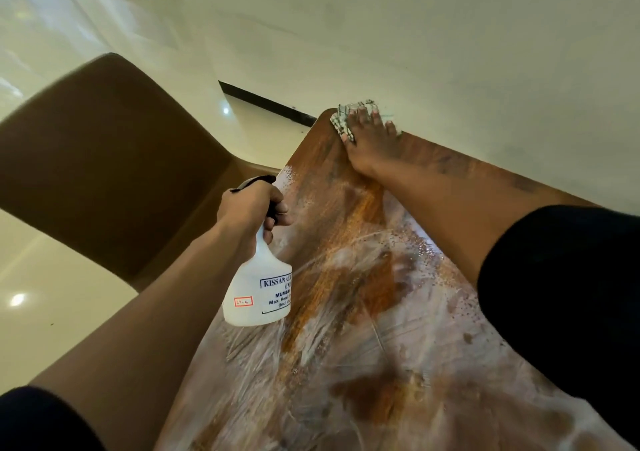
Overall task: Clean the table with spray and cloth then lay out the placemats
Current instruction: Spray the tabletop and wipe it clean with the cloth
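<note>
The left hand (pixel 251 205) sits near the centre of the view, its fingers (pixel 277 208) wrapped tight round the neck of a white spray bottle (pixel 258 288). The bottle hangs upright just over the left edge of the tabletop (pixel 349 215), its printed label facing the camera and its black trigger head showing above the knuckles.

At about 1 o'clock from the bottle, well apart from it, the right hand (pixel 369 142) lies flat at the far corner of the tabletop. Its fingers (pixel 360 118) are spread wide and press down on a checked cloth (pixel 343 121), which shows only at the fingertips and beside the thumb.

The wooden tabletop is wet, streaked with white smears and beaded droplets from the middle down to 6 o'clock.

A brown chair (pixel 104 160) stands at 9 o'clock, beside the tabletop on a pale glossy floor (pixel 52 319). A pale wall (pixel 450 35) runs along the tabletop's far side.
</note>
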Demonstrator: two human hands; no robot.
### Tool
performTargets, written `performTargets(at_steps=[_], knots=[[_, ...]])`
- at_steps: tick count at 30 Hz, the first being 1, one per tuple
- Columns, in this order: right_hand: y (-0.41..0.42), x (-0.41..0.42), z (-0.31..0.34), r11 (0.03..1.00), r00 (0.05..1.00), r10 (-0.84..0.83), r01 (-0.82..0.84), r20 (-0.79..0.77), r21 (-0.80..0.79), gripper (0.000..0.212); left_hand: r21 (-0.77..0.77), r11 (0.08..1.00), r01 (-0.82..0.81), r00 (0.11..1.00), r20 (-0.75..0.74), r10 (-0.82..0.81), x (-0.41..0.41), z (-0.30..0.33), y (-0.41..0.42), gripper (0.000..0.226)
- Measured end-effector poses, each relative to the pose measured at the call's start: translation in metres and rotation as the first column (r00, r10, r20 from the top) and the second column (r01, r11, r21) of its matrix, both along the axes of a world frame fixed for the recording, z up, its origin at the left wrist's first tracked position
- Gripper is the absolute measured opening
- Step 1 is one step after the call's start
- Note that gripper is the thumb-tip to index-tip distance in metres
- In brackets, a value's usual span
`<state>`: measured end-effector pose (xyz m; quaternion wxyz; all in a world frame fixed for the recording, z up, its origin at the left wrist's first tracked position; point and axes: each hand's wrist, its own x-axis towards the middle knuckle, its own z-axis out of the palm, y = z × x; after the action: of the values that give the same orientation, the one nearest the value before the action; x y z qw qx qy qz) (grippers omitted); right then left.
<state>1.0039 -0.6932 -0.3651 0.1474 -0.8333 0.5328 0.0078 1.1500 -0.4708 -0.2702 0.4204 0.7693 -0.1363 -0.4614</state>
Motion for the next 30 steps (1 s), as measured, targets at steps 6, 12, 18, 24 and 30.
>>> performTargets(at_steps=[6,12,18,24,30], knots=[[0.069,0.033,-0.001,0.952,0.955,0.295,-0.297,-0.036,-0.074,0.061,0.095,0.995,-0.005,1.0,-0.027,0.008,0.013,-0.008,0.029,0.013],[0.146,0.04,-0.005,0.742,0.738,0.671,-0.67,0.072,-0.037,0.056,0.092,0.993,-0.068,0.998,0.005,0.068,0.007,-0.005,0.058,0.015],[0.107,-0.007,0.009,0.901,0.89,0.416,-0.431,0.186,0.052,0.051,0.033,0.999,-0.039,0.999,-0.017,0.039,-0.006,-0.004,0.064,0.028],[0.089,-0.106,-0.004,0.999,0.988,-0.038,0.037,0.148,0.012,0.054,0.004,1.0,-0.023,0.996,-0.086,0.023,-0.026,-0.007,0.064,0.025],[0.118,-0.065,-0.001,0.987,0.985,-0.16,0.158,0.06,0.031,0.062,-0.008,1.0,-0.008,0.997,-0.079,0.008,-0.032,-0.007,0.079,0.027]])
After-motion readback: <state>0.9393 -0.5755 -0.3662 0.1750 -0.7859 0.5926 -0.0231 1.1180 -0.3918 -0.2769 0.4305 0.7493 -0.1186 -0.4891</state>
